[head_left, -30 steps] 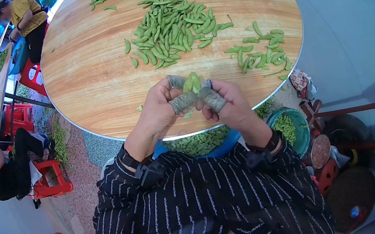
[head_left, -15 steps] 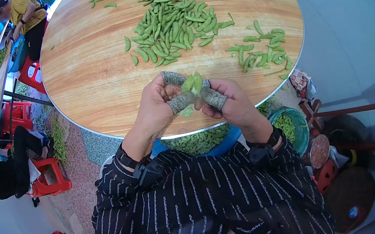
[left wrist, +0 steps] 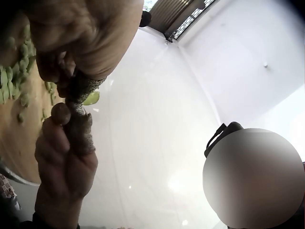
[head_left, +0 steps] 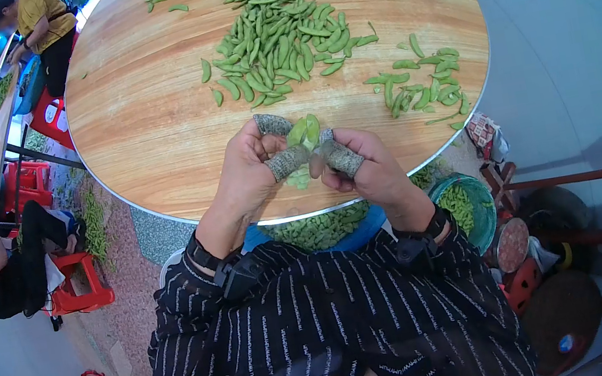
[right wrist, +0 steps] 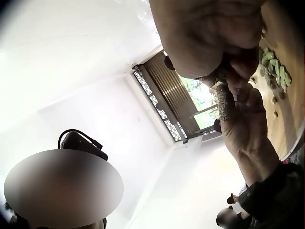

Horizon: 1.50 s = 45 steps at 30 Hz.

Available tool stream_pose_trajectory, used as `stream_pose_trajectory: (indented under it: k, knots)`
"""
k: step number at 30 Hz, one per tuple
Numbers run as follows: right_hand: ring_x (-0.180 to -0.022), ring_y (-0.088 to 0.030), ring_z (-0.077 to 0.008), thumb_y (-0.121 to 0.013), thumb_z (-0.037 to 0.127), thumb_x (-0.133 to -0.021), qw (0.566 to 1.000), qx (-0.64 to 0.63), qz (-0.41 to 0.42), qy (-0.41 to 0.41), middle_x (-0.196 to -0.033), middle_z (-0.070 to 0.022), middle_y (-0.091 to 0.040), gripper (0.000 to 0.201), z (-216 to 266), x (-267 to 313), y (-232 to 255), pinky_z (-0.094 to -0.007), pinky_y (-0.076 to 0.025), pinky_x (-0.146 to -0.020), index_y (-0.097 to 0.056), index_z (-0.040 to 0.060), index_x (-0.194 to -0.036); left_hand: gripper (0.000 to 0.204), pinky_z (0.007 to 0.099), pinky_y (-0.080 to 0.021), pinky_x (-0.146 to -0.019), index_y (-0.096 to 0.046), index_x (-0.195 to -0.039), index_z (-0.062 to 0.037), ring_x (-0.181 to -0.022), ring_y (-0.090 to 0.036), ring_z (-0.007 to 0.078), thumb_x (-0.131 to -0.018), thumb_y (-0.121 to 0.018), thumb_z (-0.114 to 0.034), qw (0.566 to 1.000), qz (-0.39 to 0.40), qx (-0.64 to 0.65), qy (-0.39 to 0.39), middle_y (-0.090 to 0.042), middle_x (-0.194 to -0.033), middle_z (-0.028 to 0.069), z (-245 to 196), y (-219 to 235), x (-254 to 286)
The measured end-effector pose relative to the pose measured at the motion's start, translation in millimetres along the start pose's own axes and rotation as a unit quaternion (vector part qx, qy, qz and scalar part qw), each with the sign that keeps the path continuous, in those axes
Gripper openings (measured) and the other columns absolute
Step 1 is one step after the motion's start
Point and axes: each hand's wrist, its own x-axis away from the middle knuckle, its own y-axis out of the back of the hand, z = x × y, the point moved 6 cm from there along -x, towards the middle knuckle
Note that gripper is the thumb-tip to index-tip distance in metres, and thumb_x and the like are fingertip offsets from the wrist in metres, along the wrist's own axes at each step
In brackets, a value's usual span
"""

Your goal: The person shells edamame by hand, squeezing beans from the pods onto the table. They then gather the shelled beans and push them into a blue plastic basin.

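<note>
Over the near edge of the round wooden table, both hands meet at a split green soybean pod. My left hand pinches it between thumb and forefinger. From the other side, my right hand grips the pod's lower end with its thumb and bent fingers. Grey speckled finger covers wrap the thumbs and forefingers. In the left wrist view a bit of the pod shows past the covered fingers. The right wrist view mostly hides it behind the hands.
A heap of pods lies ahead, with a smaller scatter at right. Under the table edge sits a blue basin of green beans; a green bucket stands to its right. People sit at another table on the left.
Both hands stay nearly in place, with the left forefinger shifting slightly left and up. The pod's upper part tilts a little between the fingers.
</note>
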Motion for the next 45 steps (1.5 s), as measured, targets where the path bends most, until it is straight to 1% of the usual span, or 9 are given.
stream_pose_trajectory:
  k: [15,17,19,22,32,38,40,43,45]
  knots:
    - [-0.053,-0.044,-0.0074,-0.043,0.001,-0.075,0.965,0.231,-0.074,0.096,-0.061,-0.0021,-0.049,0.009,-2.9,-5.6,7.7,-0.0226,-0.036,-0.047,-0.051,-0.0001,-0.079,0.032,0.0184,-0.042,-0.058,-0.048,-0.095,-0.0025,-0.064,-0.053,0.0065,-0.069,-0.067,-0.001,0.998,-0.005,-0.064,0.000,-0.055,-0.072,-0.0002,5.9,0.0,1.1]
    - [-0.054,-0.043,-0.0061,-0.046,0.004,-0.079,0.945,0.279,-0.098,0.139,-0.059,-0.0001,-0.047,0.006,1.1,-4.7,4.7,-0.0214,-0.034,-0.047,-0.052,0.0013,-0.079,0.027,0.0181,-0.037,-0.050,-0.051,-0.093,-0.0010,-0.058,-0.049,0.0045,-0.070,-0.066,-0.002,0.941,-0.103,-0.317,-0.053,-0.053,-0.066,-0.0023,-2.5,12.1,7.2]
    - [-0.060,-0.049,-0.0338,-0.043,-0.003,-0.067,0.911,0.352,-0.117,0.181,-0.067,-0.0191,-0.049,0.016,6.2,-1.7,-2.3,-0.0371,-0.039,-0.055,-0.047,-0.0023,-0.082,0.024,0.0182,-0.035,-0.047,-0.053,-0.091,-0.0005,-0.056,-0.047,0.0037,-0.070,-0.066,-0.002,0.959,-0.087,-0.265,-0.046,-0.053,-0.064,-0.0032,5.4,11.8,9.7]
    - [-0.068,-0.047,-0.0416,-0.045,-0.003,-0.065,0.870,0.423,-0.126,0.220,-0.070,-0.0214,-0.049,0.018,8.2,0.7,-10.2,-0.0418,-0.038,-0.059,-0.046,-0.0020,-0.083,0.019,0.0178,-0.034,-0.046,-0.057,-0.087,-0.0001,-0.056,-0.046,0.0027,-0.071,-0.066,-0.002,0.982,-0.071,-0.176,-0.007,-0.053,-0.063,-0.0039,8.9,8.4,11.5]
    - [-0.067,-0.048,-0.0397,-0.047,-0.003,-0.064,0.878,0.418,-0.101,0.211,-0.069,-0.0211,-0.048,0.023,6.5,5.5,-3.0,-0.0399,-0.039,-0.059,-0.050,-0.0012,-0.087,0.022,0.0188,-0.040,-0.057,-0.053,-0.090,-0.0018,-0.065,-0.051,0.0051,-0.070,-0.059,0.004,0.997,-0.001,-0.073,0.022,-0.056,-0.074,0.0000,26.5,0.4,-1.7]
    - [-0.060,-0.051,-0.0172,-0.046,-0.002,-0.074,0.955,0.249,-0.103,0.125,-0.069,-0.0056,-0.055,0.013,-2.3,4.1,11.7,-0.0272,-0.040,-0.054,-0.053,0.0004,-0.085,0.026,0.0187,-0.040,-0.055,-0.051,-0.094,-0.0029,-0.066,-0.050,0.0068,-0.071,-0.056,0.009,1.000,0.011,-0.025,0.011,-0.054,-0.077,0.0004,30.6,-9.0,-9.2]
    - [-0.062,-0.048,-0.0058,-0.044,-0.002,-0.078,0.987,0.089,-0.134,0.029,-0.072,0.0002,-0.055,0.013,-12.9,3.5,19.4,-0.0201,-0.040,-0.053,-0.054,0.0027,-0.085,0.027,0.0189,-0.040,-0.056,-0.050,-0.094,-0.0029,-0.067,-0.050,0.0071,-0.071,-0.055,0.009,1.000,0.005,-0.027,0.010,-0.054,-0.078,0.0007,32.3,-5.8,-11.4]
    - [-0.062,-0.048,-0.0035,-0.043,-0.003,-0.079,0.994,0.006,-0.110,0.008,-0.072,-0.0008,-0.055,0.016,-13.1,2.9,24.0,-0.0169,-0.039,-0.054,-0.056,0.0042,-0.087,0.026,0.0200,-0.041,-0.062,-0.050,-0.094,-0.0022,-0.074,-0.051,0.0085,-0.070,-0.053,0.009,1.000,0.006,-0.019,-0.001,-0.054,-0.082,0.0024,33.3,-2.3,-11.4]
    - [-0.061,-0.048,-0.0043,-0.044,-0.002,-0.079,0.984,0.071,-0.160,0.032,-0.071,-0.0004,-0.055,0.015,-2.5,6.1,36.9,-0.0174,-0.039,-0.053,-0.056,0.0039,-0.087,0.025,0.0210,-0.041,-0.066,-0.050,-0.094,-0.0013,-0.078,-0.052,0.0096,-0.070,-0.052,0.007,1.000,0.012,-0.009,-0.007,-0.055,-0.085,0.0037,29.9,3.2,-9.1]
